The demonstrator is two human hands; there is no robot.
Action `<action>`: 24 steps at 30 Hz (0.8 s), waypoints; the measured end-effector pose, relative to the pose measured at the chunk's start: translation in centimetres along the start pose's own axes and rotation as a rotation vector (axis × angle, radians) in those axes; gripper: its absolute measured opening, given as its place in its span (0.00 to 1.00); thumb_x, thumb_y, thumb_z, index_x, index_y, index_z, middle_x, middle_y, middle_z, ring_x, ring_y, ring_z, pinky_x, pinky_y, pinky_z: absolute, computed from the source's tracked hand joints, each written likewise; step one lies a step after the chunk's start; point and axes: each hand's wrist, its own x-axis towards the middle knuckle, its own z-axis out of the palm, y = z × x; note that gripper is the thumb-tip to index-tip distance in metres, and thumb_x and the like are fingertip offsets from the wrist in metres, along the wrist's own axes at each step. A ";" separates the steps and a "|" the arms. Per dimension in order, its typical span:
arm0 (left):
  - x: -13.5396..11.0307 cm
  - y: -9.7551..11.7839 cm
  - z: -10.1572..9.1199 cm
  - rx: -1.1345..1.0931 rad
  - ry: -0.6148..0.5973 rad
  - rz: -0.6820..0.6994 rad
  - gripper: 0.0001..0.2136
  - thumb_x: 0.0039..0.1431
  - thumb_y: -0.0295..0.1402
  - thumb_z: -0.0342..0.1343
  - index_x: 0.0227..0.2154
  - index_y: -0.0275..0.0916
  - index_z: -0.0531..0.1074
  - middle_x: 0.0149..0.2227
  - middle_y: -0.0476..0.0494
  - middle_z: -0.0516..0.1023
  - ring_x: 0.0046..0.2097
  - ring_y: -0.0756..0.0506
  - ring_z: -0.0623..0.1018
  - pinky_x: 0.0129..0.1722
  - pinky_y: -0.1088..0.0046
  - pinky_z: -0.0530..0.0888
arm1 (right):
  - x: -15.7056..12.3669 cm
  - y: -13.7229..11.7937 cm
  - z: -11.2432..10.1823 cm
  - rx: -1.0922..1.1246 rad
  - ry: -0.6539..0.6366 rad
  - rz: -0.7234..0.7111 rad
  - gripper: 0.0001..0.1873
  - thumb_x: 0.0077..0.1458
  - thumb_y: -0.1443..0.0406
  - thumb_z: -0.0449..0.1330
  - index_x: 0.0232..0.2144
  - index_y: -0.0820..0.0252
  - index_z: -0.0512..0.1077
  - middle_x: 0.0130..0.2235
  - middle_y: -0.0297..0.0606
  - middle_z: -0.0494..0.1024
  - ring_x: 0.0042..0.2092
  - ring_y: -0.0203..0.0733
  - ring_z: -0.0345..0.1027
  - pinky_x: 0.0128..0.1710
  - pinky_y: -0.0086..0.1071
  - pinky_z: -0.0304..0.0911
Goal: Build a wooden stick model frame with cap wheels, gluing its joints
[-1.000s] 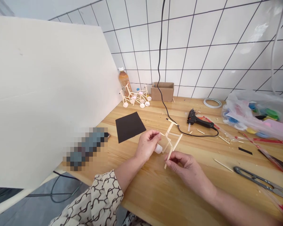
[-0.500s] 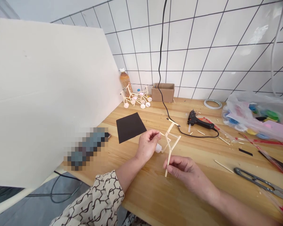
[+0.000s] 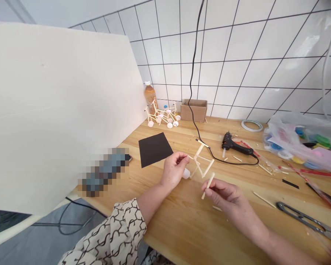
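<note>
Wooden frame [image 3: 208,168] in left hand [image 3: 173,170], near 1 stick [image 3: 211,179] in right hand [image 3: 228,195].

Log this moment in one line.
left hand: holds stick frame | right hand: holds single stick, apart from frame | glue gun: on table

We see a wooden table [image 3: 179,224], lower centre, bearing black sheet [image 3: 155,149] mid-frame, glue gun [image 3: 237,146] and tape roll [image 3: 252,130] right, snips [image 3: 323,228] lower right.

Left grip [image 3: 173,170] holds a wooden frame [image 3: 208,168], right grip [image 3: 229,197] a stick [image 3: 210,180]
</note>
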 end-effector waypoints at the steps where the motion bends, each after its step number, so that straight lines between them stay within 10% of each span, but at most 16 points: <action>1: 0.0 0.0 0.0 -0.001 0.004 0.001 0.07 0.49 0.36 0.57 0.26 0.36 0.72 0.24 0.49 0.72 0.21 0.54 0.66 0.20 0.80 0.62 | 0.0 -0.1 -0.2 -0.011 0.019 -0.005 0.14 0.55 0.54 0.55 0.28 0.57 0.71 0.29 0.33 0.70 0.32 0.37 0.62 0.34 0.29 0.60; 14: 0.6 -0.3 -0.4 0.053 0.028 0.082 0.05 0.50 0.32 0.55 0.24 0.36 0.72 0.23 0.49 0.73 0.24 0.52 0.70 0.25 0.77 0.66 | -2.0 -2.4 -3.3 -0.264 0.245 -0.298 0.04 0.52 0.60 0.59 0.30 0.52 0.73 0.30 0.35 0.73 0.32 0.38 0.67 0.31 0.26 0.64; 24: 0.2 0.5 -0.6 0.268 0.026 0.332 0.04 0.54 0.30 0.54 0.28 0.38 0.73 0.27 0.47 0.75 0.28 0.49 0.72 0.30 0.75 0.69 | -4.7 0.8 -6.4 -0.939 0.148 -0.485 0.05 0.56 0.65 0.55 0.35 0.54 0.70 0.34 0.39 0.77 0.36 0.42 0.70 0.36 0.34 0.63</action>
